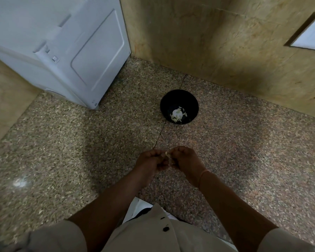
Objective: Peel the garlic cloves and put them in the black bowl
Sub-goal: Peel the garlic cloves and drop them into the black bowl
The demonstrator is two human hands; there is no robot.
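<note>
At the far left we see a white appliance (71, 51) standing in the corner on the speckled stone desk (62, 151), well apart from the work. A glare spot lies on the desk at the lower left. Moving right, a thin dark seam (160, 133) runs across the stone from the back wall toward us.

Near the middle our left hand (149, 160) is held above the desk, fingers curled, its grip pinching a small pale garlic clove (168, 157). Our right hand (185, 160) meets it from the other side, fingers curled too, its grip pinching the same clove, so the clove sits between the two hands and is mostly hidden by the fingers. A thin orange band (203, 176) circles the right wrist.

Beyond the hands, on the seam, the black bowl (179, 96) stands upright with pale garlic pieces (177, 114) at its bottom. Nothing lies between the hands and the bowl.

Behind it rises the tan stone wall (225, 42), and at the far right a white socket plate (311, 37) is set into it. Our beige shirt (144, 233) fills the bottom edge.
</note>
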